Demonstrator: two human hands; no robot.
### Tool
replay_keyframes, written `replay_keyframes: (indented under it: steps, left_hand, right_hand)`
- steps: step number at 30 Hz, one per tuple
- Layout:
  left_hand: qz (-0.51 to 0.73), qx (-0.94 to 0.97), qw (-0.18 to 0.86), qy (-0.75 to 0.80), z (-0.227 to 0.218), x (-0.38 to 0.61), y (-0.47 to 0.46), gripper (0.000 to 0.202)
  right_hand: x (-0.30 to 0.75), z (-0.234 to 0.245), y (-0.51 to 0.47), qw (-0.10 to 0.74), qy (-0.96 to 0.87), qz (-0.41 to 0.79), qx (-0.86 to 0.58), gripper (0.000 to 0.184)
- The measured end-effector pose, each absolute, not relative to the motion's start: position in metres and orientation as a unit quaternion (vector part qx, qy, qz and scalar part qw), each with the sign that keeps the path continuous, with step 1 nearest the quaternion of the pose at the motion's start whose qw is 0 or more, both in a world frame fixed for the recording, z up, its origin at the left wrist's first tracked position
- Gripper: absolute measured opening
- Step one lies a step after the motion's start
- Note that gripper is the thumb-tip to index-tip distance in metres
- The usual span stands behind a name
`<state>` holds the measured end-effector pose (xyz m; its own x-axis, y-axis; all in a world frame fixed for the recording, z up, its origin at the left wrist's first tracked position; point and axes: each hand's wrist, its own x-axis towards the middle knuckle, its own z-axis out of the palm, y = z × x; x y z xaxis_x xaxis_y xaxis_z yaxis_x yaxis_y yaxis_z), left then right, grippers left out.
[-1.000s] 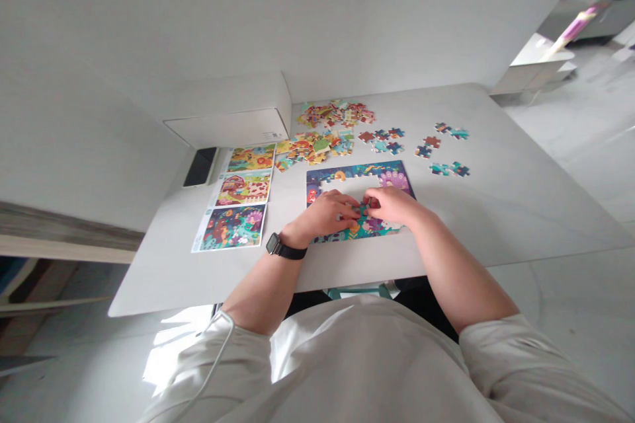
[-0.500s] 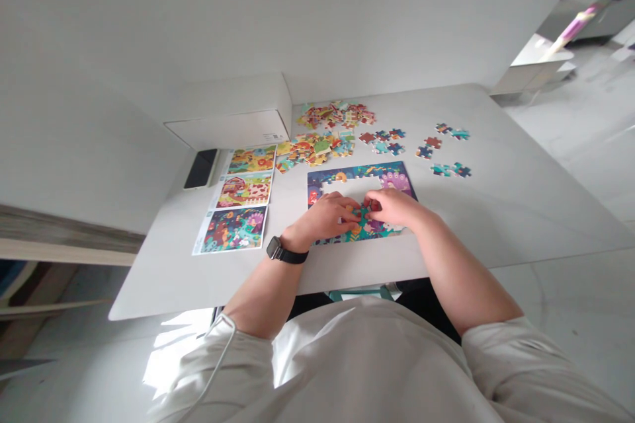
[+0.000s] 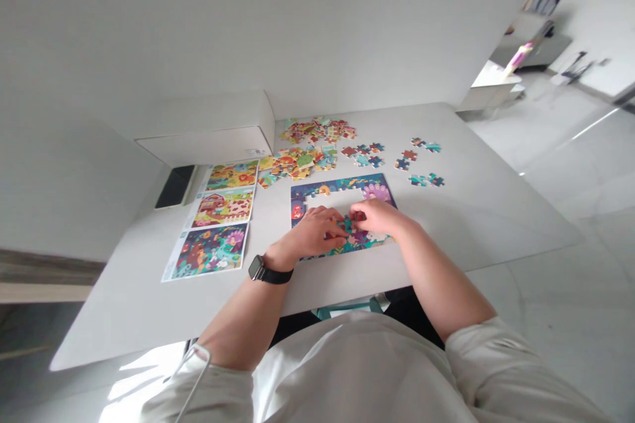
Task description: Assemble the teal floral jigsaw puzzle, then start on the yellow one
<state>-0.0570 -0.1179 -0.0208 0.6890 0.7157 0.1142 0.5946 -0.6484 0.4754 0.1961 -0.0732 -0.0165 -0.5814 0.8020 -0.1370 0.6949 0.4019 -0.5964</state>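
A jigsaw puzzle (image 3: 347, 183) in dark blue, purple and teal lies before me, its border joined around a pale gap. My left hand (image 3: 317, 231) rests over the puzzle's lower left with fingers spread and touching joined pieces. It wears a black watch (image 3: 262, 271) at the wrist. Just to its right, my right hand (image 3: 374, 217) pinches at a puzzle piece, mostly hidden by the fingers, near the inner edge of the lower pieces. The fingertips of both hands are close together.
Loose dark-toned pieces (image 3: 376, 162) lie beyond the puzzle, others (image 3: 426, 180) to the right. Bright piles (image 3: 297, 162) sit behind. At left are a picture sheet (image 3: 223, 208), a phone (image 3: 174, 186) and a white box (image 3: 208, 145) against the wall.
The view has shifted, so the table and everything on it appear further left and lower. Both hands stay over the same part of the puzzle, with only slight finger movement.
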Motion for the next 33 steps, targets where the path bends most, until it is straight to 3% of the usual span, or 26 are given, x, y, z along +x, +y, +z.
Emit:
replay_keyframes:
  steps: [9,19,25,28,33]
  left_hand:
    - [0.223,0.884,0.213,0.353,-0.026,-0.061,-0.109,0.022]
    - [0.394,0.668,0.232,0.587,-0.017,-0.074,-0.105,0.062]
    - [0.474,0.576,0.259,0.613,-0.016,-0.077,-0.106,0.067]
    - [0.483,0.574,0.255,0.609,-0.016,-0.078,-0.105,0.068]
    - [0.479,0.584,0.243,0.609,-0.019,-0.080,-0.101,0.070]
  right_hand:
    - [0.199,-0.017,-0.067,0.121,-0.837,0.325,-0.423,0.014]
    - [0.193,-0.024,-0.058,0.244,-0.808,0.268,-0.464,0.010]
    - [0.196,-0.029,-0.056,0.313,-0.794,0.254,-0.455,0.025]
    - [0.197,-0.029,-0.057,0.357,-0.762,0.264,-0.472,0.021]
    - [0.203,-0.031,-0.051,0.455,-0.671,0.290,-0.509,0.036]
